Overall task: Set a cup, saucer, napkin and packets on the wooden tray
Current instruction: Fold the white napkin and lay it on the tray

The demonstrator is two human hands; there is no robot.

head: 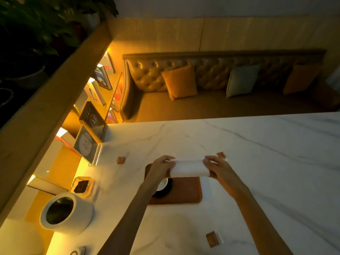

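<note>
A white napkin [189, 168] is stretched between my left hand [161, 167] and my right hand [216, 167], each gripping one end, above the far part of the wooden tray [185, 192]. On the tray stands a white cup [162, 184] on a black saucer [164, 192], partly hidden by my left forearm. Brown packets lie off the tray on the marble table: one [121, 160] to the far left, one [221, 155] behind my right hand, one [213, 239] near the front.
A white plant pot [67, 211] and a small dish of dark stuff [81, 185] stand at the table's left. An acrylic sign holder [86, 144] stands at the far left corner. A padded bench with cushions [181, 81] runs behind the table.
</note>
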